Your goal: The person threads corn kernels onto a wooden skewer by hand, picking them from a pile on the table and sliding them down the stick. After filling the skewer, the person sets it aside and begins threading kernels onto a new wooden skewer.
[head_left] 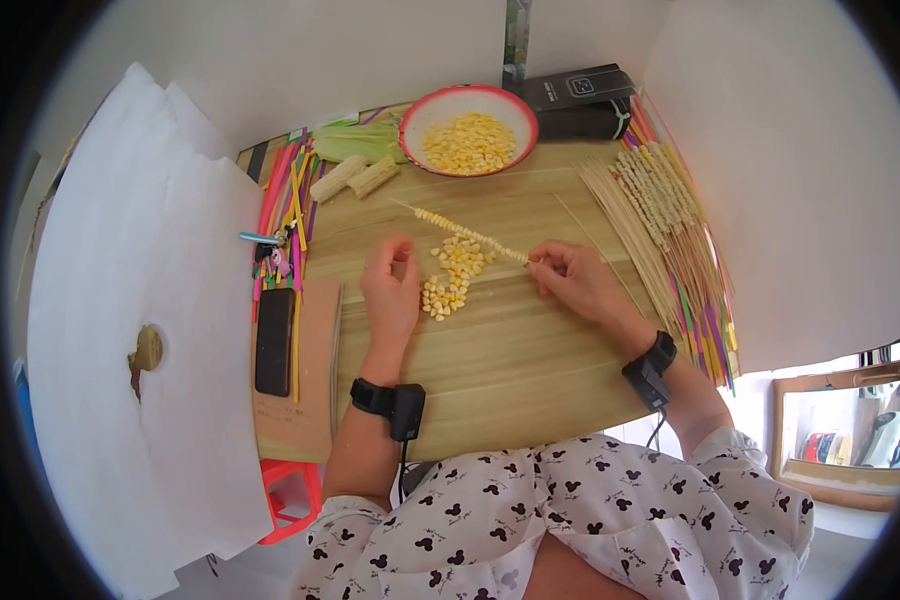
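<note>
Pinched in the fingers of my right hand (570, 280) is the right end of a thin skewer (470, 235) strung with yellow corn kernels. It slants up to the left over the table, and its bare pointed tip sticks out past the kernels. Beneath and beside it, a loose pile of corn kernels (460, 258) lies on the wood. My left hand (390, 285) is just left of that pile, apart from the skewer. Its fingers are curled together and slightly blurred, so whatever is between them cannot be made out.
A red-rimmed bowl (407, 128) of kernels stands at the back, beside bare cobs (355, 178) and a husk (360, 143). Bare skewers (625, 220) and kernel-strung skewers (660, 190) line the right. Left are a phone (275, 340), a notebook (315, 350) and coloured strips (280, 190). White panels flank the table.
</note>
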`<control>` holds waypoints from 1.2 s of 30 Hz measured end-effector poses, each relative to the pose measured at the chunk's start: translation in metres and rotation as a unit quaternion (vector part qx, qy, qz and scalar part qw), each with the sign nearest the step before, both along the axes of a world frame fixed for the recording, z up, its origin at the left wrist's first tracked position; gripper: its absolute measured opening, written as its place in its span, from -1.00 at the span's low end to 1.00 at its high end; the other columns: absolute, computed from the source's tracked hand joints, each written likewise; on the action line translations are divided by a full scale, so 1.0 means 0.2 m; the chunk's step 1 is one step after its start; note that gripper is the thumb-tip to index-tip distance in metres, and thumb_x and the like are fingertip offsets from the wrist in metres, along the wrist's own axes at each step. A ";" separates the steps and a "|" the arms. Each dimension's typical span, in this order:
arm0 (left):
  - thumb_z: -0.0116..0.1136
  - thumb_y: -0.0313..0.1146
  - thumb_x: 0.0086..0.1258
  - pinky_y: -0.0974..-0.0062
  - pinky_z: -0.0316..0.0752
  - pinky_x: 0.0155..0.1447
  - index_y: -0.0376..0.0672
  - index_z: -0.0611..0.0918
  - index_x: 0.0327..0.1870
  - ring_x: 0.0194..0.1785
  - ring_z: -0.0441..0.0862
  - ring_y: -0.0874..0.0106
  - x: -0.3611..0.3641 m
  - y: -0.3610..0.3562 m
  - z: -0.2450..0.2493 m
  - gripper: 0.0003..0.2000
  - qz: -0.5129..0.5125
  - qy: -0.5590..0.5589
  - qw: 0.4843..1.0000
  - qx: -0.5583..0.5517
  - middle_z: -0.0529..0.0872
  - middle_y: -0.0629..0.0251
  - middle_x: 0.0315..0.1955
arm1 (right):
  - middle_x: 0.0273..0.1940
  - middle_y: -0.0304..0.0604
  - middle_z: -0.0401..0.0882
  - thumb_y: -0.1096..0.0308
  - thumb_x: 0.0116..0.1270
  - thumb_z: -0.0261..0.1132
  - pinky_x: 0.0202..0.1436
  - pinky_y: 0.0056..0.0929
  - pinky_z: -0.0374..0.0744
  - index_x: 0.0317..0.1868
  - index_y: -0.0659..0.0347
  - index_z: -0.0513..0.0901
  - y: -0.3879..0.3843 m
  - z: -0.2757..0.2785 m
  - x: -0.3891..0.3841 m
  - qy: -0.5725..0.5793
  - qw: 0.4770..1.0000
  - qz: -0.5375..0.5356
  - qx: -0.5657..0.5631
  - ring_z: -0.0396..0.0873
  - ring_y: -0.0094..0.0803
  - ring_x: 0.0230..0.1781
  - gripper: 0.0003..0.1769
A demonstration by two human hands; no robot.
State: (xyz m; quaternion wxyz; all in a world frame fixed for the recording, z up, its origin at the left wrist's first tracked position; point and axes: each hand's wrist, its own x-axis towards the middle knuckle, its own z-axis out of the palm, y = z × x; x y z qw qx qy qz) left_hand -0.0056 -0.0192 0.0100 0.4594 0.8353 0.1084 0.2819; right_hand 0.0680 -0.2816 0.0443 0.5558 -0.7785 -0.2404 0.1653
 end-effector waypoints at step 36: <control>0.24 -0.49 0.42 0.70 0.49 -0.11 -0.28 0.66 -0.04 -0.22 0.59 0.66 0.01 0.10 -0.02 -0.84 0.022 -0.068 0.947 -0.313 0.70 0.40 -0.26 | -0.49 -0.36 0.61 0.40 0.40 0.29 -0.50 -0.67 0.43 -0.19 0.30 0.66 -0.09 0.00 0.00 0.112 0.992 0.057 0.004 0.48 -0.74 -0.52 -0.88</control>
